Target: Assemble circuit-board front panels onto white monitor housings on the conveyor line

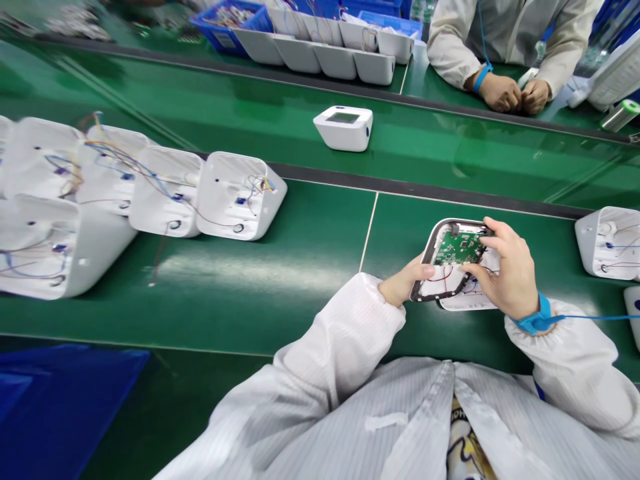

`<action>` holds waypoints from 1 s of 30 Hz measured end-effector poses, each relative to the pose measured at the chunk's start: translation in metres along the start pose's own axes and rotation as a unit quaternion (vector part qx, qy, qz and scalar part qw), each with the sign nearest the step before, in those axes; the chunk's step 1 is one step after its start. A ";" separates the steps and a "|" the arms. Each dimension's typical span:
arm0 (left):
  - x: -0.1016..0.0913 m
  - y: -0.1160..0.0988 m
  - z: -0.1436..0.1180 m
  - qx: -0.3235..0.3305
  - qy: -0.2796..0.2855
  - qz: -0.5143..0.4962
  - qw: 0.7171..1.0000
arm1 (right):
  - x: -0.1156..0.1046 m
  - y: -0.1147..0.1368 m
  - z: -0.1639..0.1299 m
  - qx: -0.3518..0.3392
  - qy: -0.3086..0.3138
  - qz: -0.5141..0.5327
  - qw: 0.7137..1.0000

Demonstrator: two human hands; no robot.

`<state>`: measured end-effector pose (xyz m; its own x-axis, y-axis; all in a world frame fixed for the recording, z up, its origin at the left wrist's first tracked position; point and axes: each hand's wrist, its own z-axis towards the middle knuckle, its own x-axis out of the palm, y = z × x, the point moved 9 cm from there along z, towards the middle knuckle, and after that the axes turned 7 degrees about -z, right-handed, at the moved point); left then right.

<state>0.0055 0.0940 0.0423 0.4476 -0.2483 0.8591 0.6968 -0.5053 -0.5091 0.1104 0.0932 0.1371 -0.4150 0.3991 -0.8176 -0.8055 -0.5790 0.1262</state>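
Between my two hands is a white housing panel with a dark rim, tilted so its inner side faces me. A green circuit board sits in its upper part, with thin red wires below. My left hand grips the panel's left edge, thumb on the inner face. My right hand grips the right side, fingers at the upper corner and thumb near the board's lower edge. A blue strap circles my right wrist. Under the panel, partly hidden, another white housing with wires rests on the green bench.
White open housings with loose wires crowd the left of the bench; another housing stands at far right. An assembled white device sits on the middle strip. Across it are a blue bin, more housings and a co-worker's hands.
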 end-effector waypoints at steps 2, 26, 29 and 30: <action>-0.006 0.001 0.000 0.000 -0.014 0.009 1.000 | 0.001 0.001 -0.002 0.010 0.008 -0.008 1.000; -0.032 -0.059 0.009 0.210 -0.135 0.262 0.932 | -0.021 0.018 -0.014 -0.096 -0.024 0.042 0.994; -0.011 -0.046 0.006 0.195 -0.066 0.429 0.879 | -0.006 0.036 -0.012 -0.191 0.042 -0.019 0.981; -0.005 -0.041 0.005 0.188 -0.042 0.465 0.864 | -0.003 0.042 -0.012 -0.222 0.055 -0.030 0.973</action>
<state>-0.0225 0.1197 0.0591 0.9399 -0.3340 0.0705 0.1403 0.1897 -0.9718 0.0831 0.0588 0.1380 -0.3058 0.3766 -0.8744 -0.5542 -0.8172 -0.1582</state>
